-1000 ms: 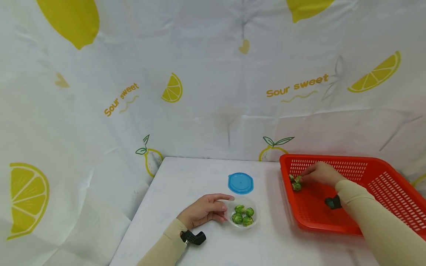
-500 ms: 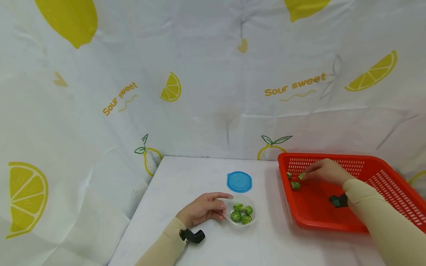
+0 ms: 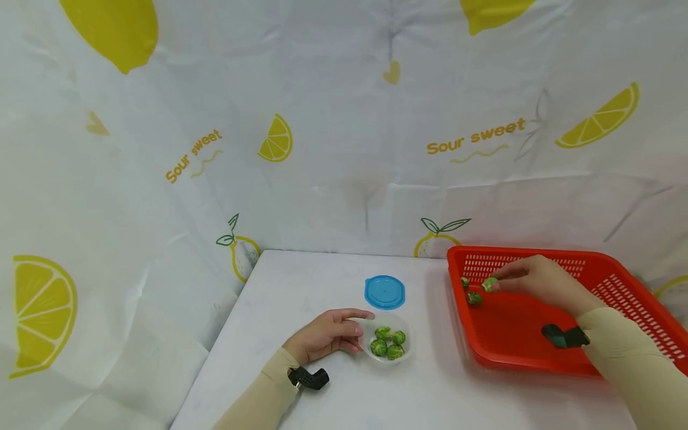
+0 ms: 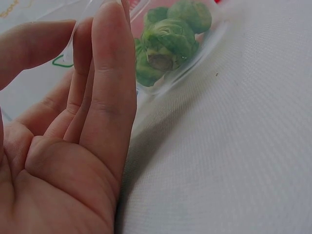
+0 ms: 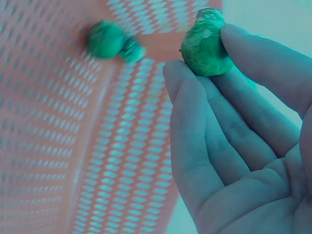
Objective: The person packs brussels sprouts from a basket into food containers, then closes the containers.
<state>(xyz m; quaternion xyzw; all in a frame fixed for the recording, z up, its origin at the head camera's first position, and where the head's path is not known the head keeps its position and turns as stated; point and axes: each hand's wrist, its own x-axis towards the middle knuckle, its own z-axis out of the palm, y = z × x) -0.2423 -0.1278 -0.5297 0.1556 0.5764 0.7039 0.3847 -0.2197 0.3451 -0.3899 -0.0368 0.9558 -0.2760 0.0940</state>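
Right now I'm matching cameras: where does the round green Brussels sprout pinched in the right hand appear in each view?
Head: right of centre, the sprout held by the right hand, near the left side of the red perforated plastic basket.
Left wrist: not in it.
Right wrist: top, right of centre.
Landmark: the basket, in head and right wrist.

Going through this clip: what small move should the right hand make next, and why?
Probably carry the pinched sprout leftward over the basket's wall toward the bowl. The right hand has it over the basket, while the left hand holds the bowl, which is lidless and contains four other sprouts.
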